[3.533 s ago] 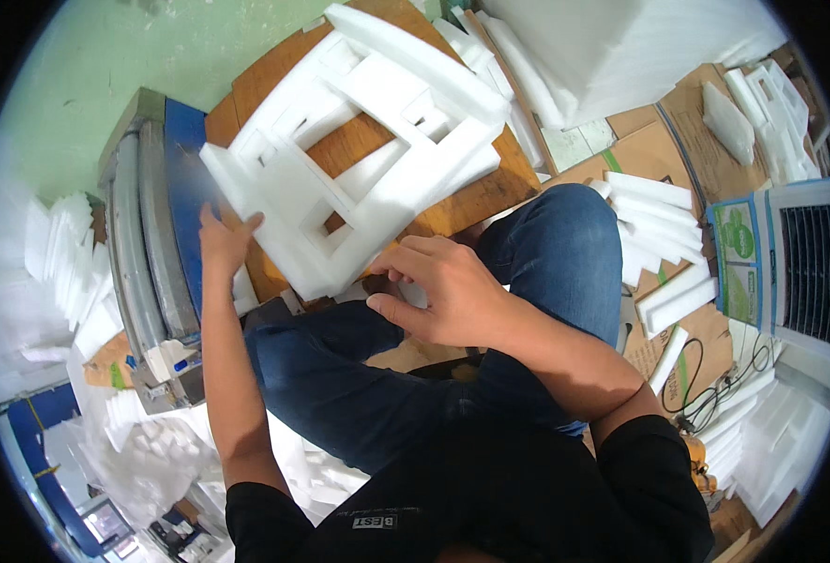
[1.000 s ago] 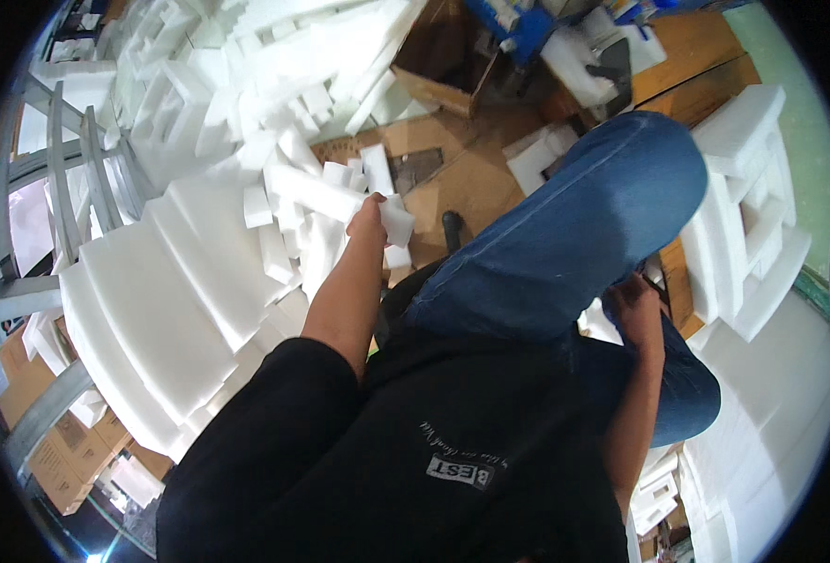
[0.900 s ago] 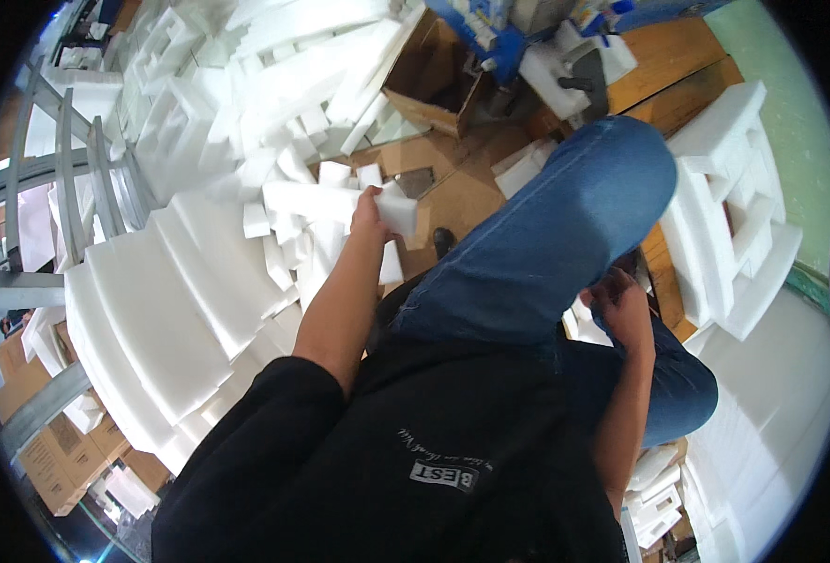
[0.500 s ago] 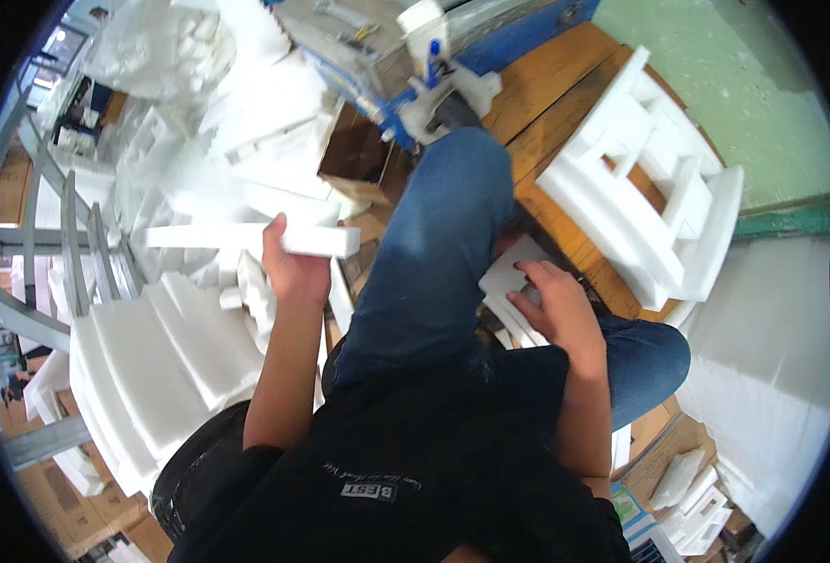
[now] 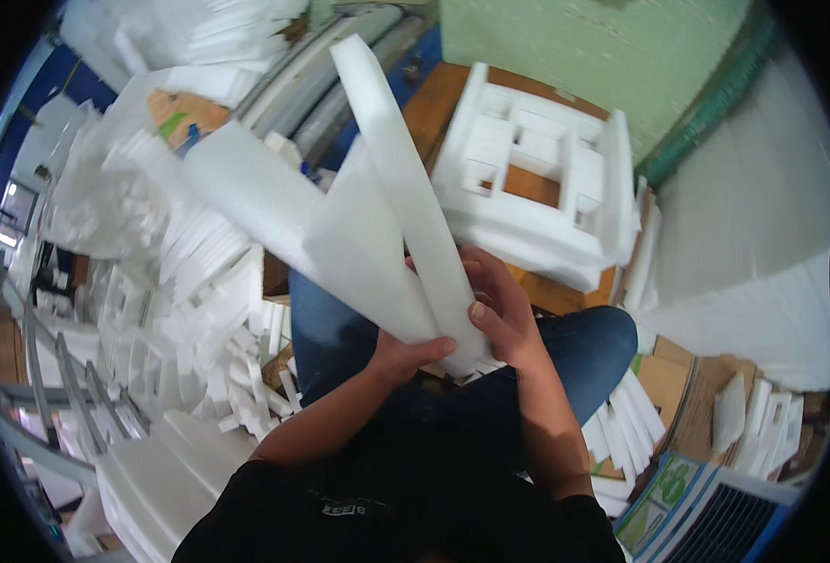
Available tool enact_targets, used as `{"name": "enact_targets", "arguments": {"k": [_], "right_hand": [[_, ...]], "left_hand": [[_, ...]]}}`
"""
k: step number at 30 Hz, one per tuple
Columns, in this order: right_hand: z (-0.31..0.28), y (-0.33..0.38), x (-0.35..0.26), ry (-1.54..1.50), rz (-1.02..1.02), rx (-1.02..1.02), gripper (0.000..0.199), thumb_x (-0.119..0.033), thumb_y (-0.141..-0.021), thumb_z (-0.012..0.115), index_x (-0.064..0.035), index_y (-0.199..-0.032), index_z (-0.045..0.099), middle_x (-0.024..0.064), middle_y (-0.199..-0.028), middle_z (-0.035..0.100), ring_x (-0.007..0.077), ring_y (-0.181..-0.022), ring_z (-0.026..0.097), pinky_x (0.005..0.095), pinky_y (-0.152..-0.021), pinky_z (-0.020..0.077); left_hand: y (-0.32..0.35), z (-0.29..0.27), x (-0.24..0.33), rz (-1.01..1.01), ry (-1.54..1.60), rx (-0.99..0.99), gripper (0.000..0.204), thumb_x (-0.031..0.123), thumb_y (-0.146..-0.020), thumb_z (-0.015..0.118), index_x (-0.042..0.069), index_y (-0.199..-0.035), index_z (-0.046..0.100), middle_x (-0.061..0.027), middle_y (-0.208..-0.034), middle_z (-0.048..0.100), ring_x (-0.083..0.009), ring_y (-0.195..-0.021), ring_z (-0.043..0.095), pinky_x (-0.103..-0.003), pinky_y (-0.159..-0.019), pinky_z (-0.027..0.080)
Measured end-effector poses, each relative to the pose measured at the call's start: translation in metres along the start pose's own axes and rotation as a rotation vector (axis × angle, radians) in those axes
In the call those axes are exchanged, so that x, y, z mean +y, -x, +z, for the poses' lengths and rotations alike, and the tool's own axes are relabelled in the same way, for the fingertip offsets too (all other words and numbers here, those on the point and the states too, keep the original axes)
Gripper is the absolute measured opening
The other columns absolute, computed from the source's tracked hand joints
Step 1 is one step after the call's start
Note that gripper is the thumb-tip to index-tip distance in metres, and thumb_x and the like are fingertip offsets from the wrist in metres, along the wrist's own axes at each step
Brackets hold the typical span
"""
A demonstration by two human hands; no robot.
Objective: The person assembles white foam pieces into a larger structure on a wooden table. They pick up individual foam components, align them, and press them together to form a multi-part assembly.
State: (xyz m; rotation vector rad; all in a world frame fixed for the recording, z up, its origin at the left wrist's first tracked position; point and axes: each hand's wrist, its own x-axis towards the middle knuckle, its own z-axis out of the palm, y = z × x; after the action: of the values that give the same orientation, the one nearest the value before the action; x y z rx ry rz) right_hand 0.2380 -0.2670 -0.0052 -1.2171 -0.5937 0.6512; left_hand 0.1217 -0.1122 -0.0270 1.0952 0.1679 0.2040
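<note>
In front of my lap, both hands are closed around white foam pieces that meet at their near ends. My left hand [image 5: 406, 357] grips the lower end of a broad foam sheet [image 5: 363, 249], its thumb lying across the face. My right hand [image 5: 501, 308] wraps the near end of a long foam strip [image 5: 401, 183], with the thumb on the close side. The strip slants up and away, overlapping the sheet's right edge. Whether the two are joined cannot be seen, and the left fingers are hidden behind the foam.
Beyond my hands, a white foam frame with square openings [image 5: 565, 155] lies on a wooden bench [image 5: 424, 108] against a green wall. Foam offcuts [image 5: 237, 375] pile up on the left near grey metal bars [image 5: 73, 385]. Cardboard [image 5: 696, 394] and foam strips lie at lower right.
My left hand has come in from the left, where it held a foam bar. My right hand has risen from between my knees to the foam. The view has turned right.
</note>
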Motion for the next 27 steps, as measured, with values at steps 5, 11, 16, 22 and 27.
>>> {"name": "enact_targets", "arguments": {"k": [5, 11, 16, 22, 27], "right_hand": [[-0.007, 0.008, -0.011, 0.216, 0.046, 0.043, 0.096, -0.022, -0.072, 0.087, -0.0034, -0.155, 0.042, 0.0199, -0.129, 0.066, 0.0308, -0.118, 0.064, 0.0418, -0.103, 0.0481], [0.016, 0.002, -0.019, 0.405, -0.093, -0.117, 0.092, -0.022, -0.070, 0.087, 0.0009, -0.150, 0.050, 0.0202, -0.124, 0.069, 0.0289, -0.110, 0.069, 0.0391, -0.099, 0.0503], [0.086, -0.053, -0.059, 0.506, -0.293, -0.488, 0.092, -0.028, -0.070, 0.087, -0.0017, -0.150, 0.051, 0.0211, -0.120, 0.068, 0.0337, -0.102, 0.069, 0.0393, -0.094, 0.0517], [0.212, -0.098, -0.077, 0.499, -0.376, -0.851, 0.086, -0.031, -0.072, 0.085, -0.0024, -0.147, 0.055, 0.0174, -0.121, 0.069, 0.0285, -0.102, 0.068, 0.0383, -0.088, 0.0518], [0.285, -0.129, -0.001, 0.560, -0.067, -1.100, 0.082, -0.035, -0.076, 0.085, 0.0034, -0.142, 0.056, 0.0243, -0.119, 0.068, 0.0316, -0.099, 0.069, 0.0393, -0.086, 0.0533]], "left_hand": [[0.001, 0.009, -0.006, -0.095, -0.114, -0.073, 0.107, 0.019, -0.075, 0.088, 0.009, -0.158, 0.022, -0.0118, -0.146, 0.048, -0.0268, -0.135, 0.050, -0.046, -0.112, 0.045], [0.040, -0.006, 0.000, -0.167, -0.450, -0.164, 0.101, 0.028, -0.080, 0.086, 0.008, -0.158, 0.026, -0.0150, -0.149, 0.046, -0.0300, -0.139, 0.047, -0.046, -0.115, 0.042], [0.087, -0.025, 0.022, 0.061, -0.398, 0.160, 0.094, 0.032, -0.083, 0.084, 0.007, -0.156, 0.031, -0.0171, -0.149, 0.046, -0.0310, -0.140, 0.046, -0.047, -0.117, 0.039], [0.129, -0.054, 0.078, 0.465, -0.215, 0.577, 0.084, 0.030, -0.085, 0.079, 0.004, -0.152, 0.036, -0.0159, -0.147, 0.047, -0.0302, -0.138, 0.048, -0.047, -0.114, 0.040], [0.135, -0.118, 0.042, 0.639, 0.231, 0.914, 0.066, 0.028, -0.096, 0.068, 0.003, -0.149, 0.037, -0.0142, -0.137, 0.052, -0.0277, -0.125, 0.055, -0.046, -0.105, 0.047]]}}
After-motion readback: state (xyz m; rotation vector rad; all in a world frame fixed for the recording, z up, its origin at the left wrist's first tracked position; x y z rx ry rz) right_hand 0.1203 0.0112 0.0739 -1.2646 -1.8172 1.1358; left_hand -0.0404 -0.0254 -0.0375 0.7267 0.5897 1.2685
